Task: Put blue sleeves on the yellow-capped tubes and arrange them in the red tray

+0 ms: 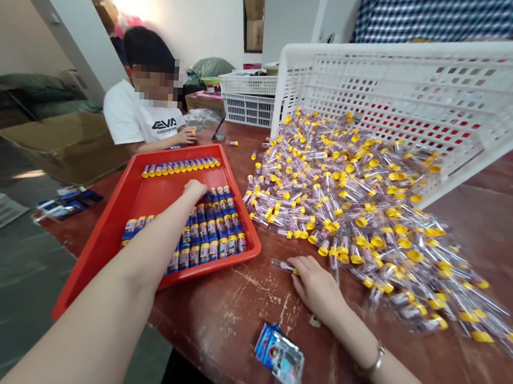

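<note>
Judging by the red tray (105, 246), about half filled with rows of tubes (211, 230) under the closed-fingered left hand (194, 189), most work remains: the right hand (315, 285) pinches 1 tube (283, 266) beside the large pile (346, 209) spilled from the basket (419, 86).

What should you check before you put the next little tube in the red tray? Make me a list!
1. Room in the red tray: ok, bare floor shows left of the rows.
2. Tubes in the tray lined up: ok, neat rows.
3. Left hand out of the way: not ok, it is over the rows.
4. Right hand has a tube: cannot tell; it touches a loose tube on the table.
5. More tubes ready: ok, a big pile spills from the tipped white basket.
</note>
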The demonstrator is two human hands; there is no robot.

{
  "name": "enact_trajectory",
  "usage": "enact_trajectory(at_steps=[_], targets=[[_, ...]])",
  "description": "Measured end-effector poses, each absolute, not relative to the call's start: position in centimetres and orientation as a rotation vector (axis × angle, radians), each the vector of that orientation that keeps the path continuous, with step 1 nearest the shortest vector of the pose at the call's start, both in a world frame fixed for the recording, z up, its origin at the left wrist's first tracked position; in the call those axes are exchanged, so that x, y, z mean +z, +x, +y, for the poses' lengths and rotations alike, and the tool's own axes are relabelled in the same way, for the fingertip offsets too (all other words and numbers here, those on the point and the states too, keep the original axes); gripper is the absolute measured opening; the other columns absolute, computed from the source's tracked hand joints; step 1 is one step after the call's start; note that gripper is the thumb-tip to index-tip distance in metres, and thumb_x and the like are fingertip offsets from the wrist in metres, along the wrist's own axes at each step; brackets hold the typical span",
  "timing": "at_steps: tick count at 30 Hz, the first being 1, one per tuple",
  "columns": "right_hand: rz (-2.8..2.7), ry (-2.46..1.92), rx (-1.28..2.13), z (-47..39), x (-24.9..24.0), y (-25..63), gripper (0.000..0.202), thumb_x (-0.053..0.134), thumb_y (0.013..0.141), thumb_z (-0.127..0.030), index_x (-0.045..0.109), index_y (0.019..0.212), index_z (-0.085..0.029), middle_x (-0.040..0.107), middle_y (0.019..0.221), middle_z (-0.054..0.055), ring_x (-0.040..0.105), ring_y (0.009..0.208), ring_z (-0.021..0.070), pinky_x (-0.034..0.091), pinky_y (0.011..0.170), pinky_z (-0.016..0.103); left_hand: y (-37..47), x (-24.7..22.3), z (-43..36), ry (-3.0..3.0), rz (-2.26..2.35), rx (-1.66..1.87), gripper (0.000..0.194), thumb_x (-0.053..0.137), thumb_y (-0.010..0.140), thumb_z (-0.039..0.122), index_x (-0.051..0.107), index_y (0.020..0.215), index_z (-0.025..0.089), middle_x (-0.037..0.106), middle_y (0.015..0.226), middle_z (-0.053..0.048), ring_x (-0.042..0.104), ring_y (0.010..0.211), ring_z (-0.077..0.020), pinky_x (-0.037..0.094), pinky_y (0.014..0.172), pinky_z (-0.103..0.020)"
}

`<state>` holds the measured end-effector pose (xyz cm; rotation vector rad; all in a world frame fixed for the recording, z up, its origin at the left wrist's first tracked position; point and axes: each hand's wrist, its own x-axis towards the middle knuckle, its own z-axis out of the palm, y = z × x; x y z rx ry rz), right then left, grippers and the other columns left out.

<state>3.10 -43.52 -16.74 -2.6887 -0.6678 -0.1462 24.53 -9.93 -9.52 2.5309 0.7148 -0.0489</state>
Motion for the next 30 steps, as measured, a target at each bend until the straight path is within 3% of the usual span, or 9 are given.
enact_trajectory(at_steps=[6, 9, 11, 13, 15, 19, 24, 28, 30], targets=[[-0.522, -2.557, -0.203, -47.7, -15.8, -1.4, 0.023, 0.047, 0.094, -0.021, 0.059, 0.112, -0.016, 0.067, 0.107, 0.011, 0.063, 0.096, 0.0239, 0.055, 0.08, 0.038, 22.0, -6.2, -11.9, 2.8, 0.563, -0.036, 0.027, 0.066, 0.088, 0.033, 0.065, 0.098, 0.008, 0.066, 0.102, -0.013, 0.063, 0.098, -0.0259, 0.048, 0.088, -0.042], [-0.374, -2.493, -0.23, -50.1, -15.8, -3.9, 0.023, 0.05, 0.094, -0.027, 0.057, 0.113, -0.016, 0.069, 0.097, 0.009, 0.065, 0.074, 0.0174, 0.056, 0.065, 0.029, 16.0, -4.8, -14.6, 2.896, 0.238, 0.186, 0.025, 0.057, 0.093, 0.034, 0.066, 0.102, 0.012, 0.065, 0.112, -0.014, 0.056, 0.111, -0.0297, 0.039, 0.097, -0.043], [-0.292, -2.464, -0.224, -51.3, -16.1, -5.5, 0.023, 0.053, 0.094, -0.029, 0.057, 0.113, -0.017, 0.07, 0.086, 0.006, 0.064, 0.062, 0.0143, 0.054, 0.057, 0.025, 9.4, -5.5, -17.1, 2.9, -0.157, 0.278, 0.022, 0.053, 0.094, 0.036, 0.068, 0.091, 0.019, 0.068, 0.101, -0.006, 0.058, 0.103, -0.0238, 0.039, 0.093, -0.036], [-0.209, -2.413, -0.195, -52.2, -16.5, -6.7, 0.023, 0.055, 0.093, -0.031, 0.057, 0.112, -0.018, 0.069, 0.08, 0.004, 0.064, 0.059, 0.0136, 0.054, 0.055, 0.024, 1.9, -7.8, -19.5, 2.681, -1.094, 0.41, 0.028, 0.049, 0.096, 0.027, 0.066, 0.076, 0.019, 0.064, 0.076, -0.003, 0.056, 0.075, -0.0192, 0.04, 0.074, -0.033], [-0.125, -2.343, -0.155, -52.7, -16.9, -7.7, 0.025, 0.056, 0.092, -0.034, 0.058, 0.112, -0.018, 0.069, 0.079, 0.003, 0.065, 0.06, 0.0141, 0.054, 0.056, 0.024, -4.4, -10.9, -21.3, 2.495, -1.501, 0.326, 0.02, 0.049, 0.096, 0.02, 0.067, 0.089, 0.016, 0.064, 0.081, -0.004, 0.054, 0.071, -0.0177, 0.039, 0.066, -0.032], [-0.031, -2.237, -0.101, -52.8, -16.9, -8.9, 0.03, 0.058, 0.091, -0.038, 0.058, 0.113, -0.018, 0.069, 0.08, 0.004, 0.066, 0.062, 0.0156, 0.055, 0.058, 0.025, -9.5, -15.2, -22.1, 2.563, -1.513, 0.298, 0.024, 0.044, 0.095, 0.011, 0.063, 0.109, 0.007, 0.064, 0.103, -0.012, 0.058, 0.09, -0.0221, 0.046, 0.079, -0.034], [0.003, -2.191, -0.089, -52.7, -16.7, -10.2, 0.03, 0.059, 0.091, -0.038, 0.058, 0.113, -0.018, 0.07, 0.087, 0.007, 0.068, 0.067, 0.0162, 0.056, 0.059, 0.023, -8.2, -15.6, -21.7, 2.482, -1.467, 0.295, 0.028, 0.035, 0.099, 0.011, 0.062, 0.095, 0.01, 0.063, 0.092, -0.01, 0.058, 0.08, -0.0202, 0.049, 0.076, -0.034], [0.008, -2.181, -0.078, -52.6, -17.0, -10.8, 0.03, 0.059, 0.091, -0.038, 0.058, 0.114, -0.019, 0.07, 0.087, 0.006, 0.068, 0.067, 0.0158, 0.056, 0.06, 0.023, -8.5, -15.6, -21.9, 2.548, -1.396, 0.292, 0.03, 0.034, 0.1, 0.015, 0.06, 0.113, 0.007, 0.063, 0.108, -0.012, 0.059, 0.094, -0.024, 0.05, 0.084, -0.037], [0.002, -2.172, -0.063, -52.5, -17.1, -10.9, 0.029, 0.059, 0.091, -0.037, 0.057, 0.114, -0.02, 0.069, 0.085, 0.005, 0.068, 0.067, 0.016, 0.056, 0.061, 0.023, -8.7, -15.6, -21.9, 2.528, -1.457, 0.243, 0.031, 0.032, 0.099, 0.011, 0.061, 0.111, 0.007, 0.063, 0.103, -0.012, 0.059, 0.091, -0.0234, 0.051, 0.081, -0.037]])
